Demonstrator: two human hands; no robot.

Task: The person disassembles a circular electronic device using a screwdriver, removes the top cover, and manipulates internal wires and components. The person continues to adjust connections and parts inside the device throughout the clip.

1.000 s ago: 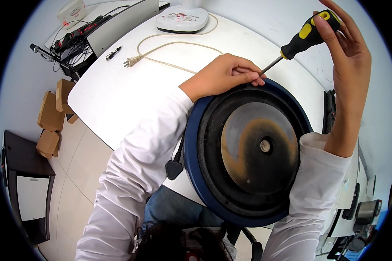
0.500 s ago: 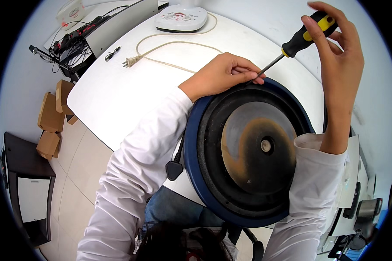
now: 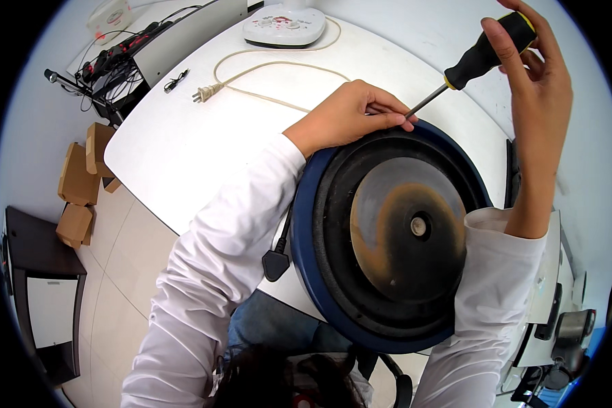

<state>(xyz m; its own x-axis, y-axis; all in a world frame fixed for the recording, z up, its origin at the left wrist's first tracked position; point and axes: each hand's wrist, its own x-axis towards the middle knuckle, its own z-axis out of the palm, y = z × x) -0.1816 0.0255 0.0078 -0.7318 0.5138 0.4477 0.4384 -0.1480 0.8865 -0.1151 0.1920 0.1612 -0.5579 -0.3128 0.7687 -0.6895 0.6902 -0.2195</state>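
Note:
A round blue appliance base with a black recessed inside lies at the table's front right. In its middle sits a grey, brown-stained heating plate. My right hand grips the black and yellow handle of a screwdriver above the far right rim. Its shaft slants down to the rim. My left hand is closed at the far rim, fingertips pinching the lower end of the shaft. The tip is hidden by those fingers. A black plug hangs on a cord by the base's left side.
On the white table a beige two-pin plug trails its cord to the right. A white appliance with knobs stands at the back. Cardboard boxes lie on the floor at left. A dark cabinet stands nearer.
The screwdriver handle and my right hand have shifted slightly right, the grip turning a little. The base has moved slightly right too. My left fingers still pinch the shaft.

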